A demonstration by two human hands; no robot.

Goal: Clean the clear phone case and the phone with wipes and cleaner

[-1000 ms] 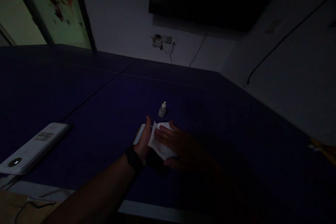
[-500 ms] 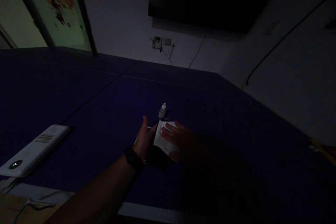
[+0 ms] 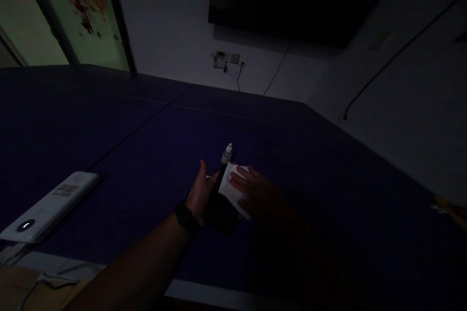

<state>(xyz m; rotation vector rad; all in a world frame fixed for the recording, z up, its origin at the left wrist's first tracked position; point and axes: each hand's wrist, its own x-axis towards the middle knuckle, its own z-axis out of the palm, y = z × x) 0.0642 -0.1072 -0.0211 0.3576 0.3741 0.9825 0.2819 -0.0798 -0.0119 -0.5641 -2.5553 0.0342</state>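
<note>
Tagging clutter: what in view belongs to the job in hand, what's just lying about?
In the job:
dark flat object, held in left hand
white cloth on it, under right hand
small bottle nearby, perhaps

Lying about, apparently:
white slab with round display
dark cable

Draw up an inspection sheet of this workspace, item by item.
Surface: dark blue table, seam running across it.
Job's things: white cloth lying on a dark flat object; small bottle just beyond.
Clutter: white power bank at left; yellow item at right edge, unclear.
Hands: left hand against the dark flat object, grip partly hidden; right hand spread on the cloth.
Cables: lower-left corner, below wall sockets, along right wall.
Surroundings: dim room; dark wall screen; decorated glass panel.
</note>
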